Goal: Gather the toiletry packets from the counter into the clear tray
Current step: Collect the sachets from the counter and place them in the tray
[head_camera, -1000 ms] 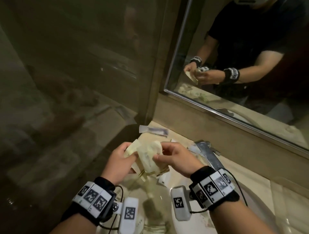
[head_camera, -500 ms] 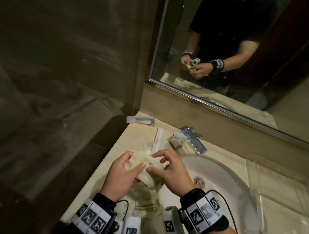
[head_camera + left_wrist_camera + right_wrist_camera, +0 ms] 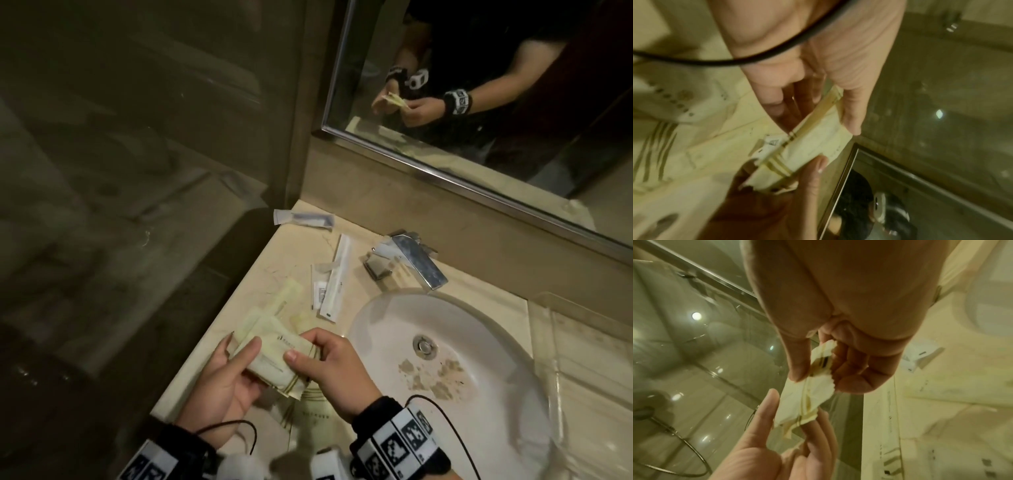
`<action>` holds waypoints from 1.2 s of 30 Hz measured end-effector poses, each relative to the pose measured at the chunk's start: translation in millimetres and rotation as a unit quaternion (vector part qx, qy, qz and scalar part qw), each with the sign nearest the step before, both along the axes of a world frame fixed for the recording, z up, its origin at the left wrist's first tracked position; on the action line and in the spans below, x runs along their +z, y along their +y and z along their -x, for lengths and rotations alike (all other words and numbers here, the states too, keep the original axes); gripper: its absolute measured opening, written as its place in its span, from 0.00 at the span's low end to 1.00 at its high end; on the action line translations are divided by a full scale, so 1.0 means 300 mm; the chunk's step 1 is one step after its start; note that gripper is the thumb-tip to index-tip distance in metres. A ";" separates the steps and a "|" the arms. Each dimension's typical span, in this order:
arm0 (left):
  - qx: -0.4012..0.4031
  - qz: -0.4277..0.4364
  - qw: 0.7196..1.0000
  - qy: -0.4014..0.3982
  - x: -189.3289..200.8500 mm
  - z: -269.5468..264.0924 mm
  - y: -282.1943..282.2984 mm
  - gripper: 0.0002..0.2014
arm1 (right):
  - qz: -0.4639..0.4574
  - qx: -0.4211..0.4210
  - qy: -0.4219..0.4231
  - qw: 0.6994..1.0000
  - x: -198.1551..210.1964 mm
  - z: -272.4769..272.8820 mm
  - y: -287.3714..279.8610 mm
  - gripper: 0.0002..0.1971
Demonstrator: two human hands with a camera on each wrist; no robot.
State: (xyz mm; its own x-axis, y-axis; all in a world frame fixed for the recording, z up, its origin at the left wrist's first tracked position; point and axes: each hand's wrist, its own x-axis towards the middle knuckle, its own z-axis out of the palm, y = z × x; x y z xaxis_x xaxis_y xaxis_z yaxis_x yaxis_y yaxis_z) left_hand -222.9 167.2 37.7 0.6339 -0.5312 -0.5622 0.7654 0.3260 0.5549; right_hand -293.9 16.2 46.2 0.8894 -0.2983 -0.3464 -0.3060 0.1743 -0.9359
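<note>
A stack of pale yellow toiletry packets (image 3: 274, 363) hangs over the counter's near left part, held by both hands. My left hand (image 3: 239, 363) grips its left end, thumb on top and fingers underneath. My right hand (image 3: 301, 347) pinches the right end between thumb and fingers. The wrist views show the same stack (image 3: 813, 146) (image 3: 807, 402) held from both sides. More yellow packets (image 3: 287, 298), a long white packet (image 3: 337, 277) and a clear packet with a dark item (image 3: 303, 217) lie on the counter. The clear tray (image 3: 541, 308) stands right of the sink.
A white sink (image 3: 479, 342) with brown specks fills the middle of the counter, with a chrome faucet (image 3: 414, 262) behind it. A mirror (image 3: 479, 102) hangs above. A dark glass wall (image 3: 137, 171) borders the counter's left edge. One striped packet (image 3: 308, 414) lies under my hands.
Both hands have kept hold of the yellow packets and brought them lower and flatter as one stack. The head view has swung right, which reveals the sink and the tray.
</note>
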 end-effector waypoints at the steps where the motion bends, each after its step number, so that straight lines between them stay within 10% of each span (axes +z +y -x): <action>1: 0.003 0.004 1.000 0.011 0.004 -0.001 0.006 0.25 | -0.003 0.003 -0.002 1.000 -0.004 -0.006 0.008 0.06; 8: 0.014 -0.096 0.994 -0.052 0.021 -0.021 0.051 0.20 | 0.054 0.061 0.033 0.996 0.003 -0.042 0.020 0.12; 16: 0.111 -0.190 0.974 -0.061 0.006 -0.051 0.116 0.08 | 0.246 -0.144 0.176 0.942 -0.081 0.001 -0.243 0.09; 25: 0.110 -0.241 0.959 -0.099 0.028 -0.040 0.136 0.09 | 0.394 0.015 0.230 0.890 -0.090 0.042 -0.149 0.07; 30: 0.124 -0.217 0.966 -0.064 0.035 -0.035 0.128 0.09 | 0.482 0.180 0.318 0.796 -0.109 0.095 -0.026 0.22; 36: 0.132 -0.192 0.970 -0.063 0.040 -0.024 0.122 0.06 | 0.510 0.157 0.345 0.773 -0.165 0.119 0.044 0.35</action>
State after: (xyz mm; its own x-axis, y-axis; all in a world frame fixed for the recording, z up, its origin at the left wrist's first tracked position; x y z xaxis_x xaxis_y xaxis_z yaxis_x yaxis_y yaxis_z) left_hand -215.8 203.7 49.6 0.7958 -0.1068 -0.5960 0.6015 0.2528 0.7578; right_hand -329.4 29.5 -3.3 0.6827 -0.5348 -0.4978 -0.6698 -0.7303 -0.1339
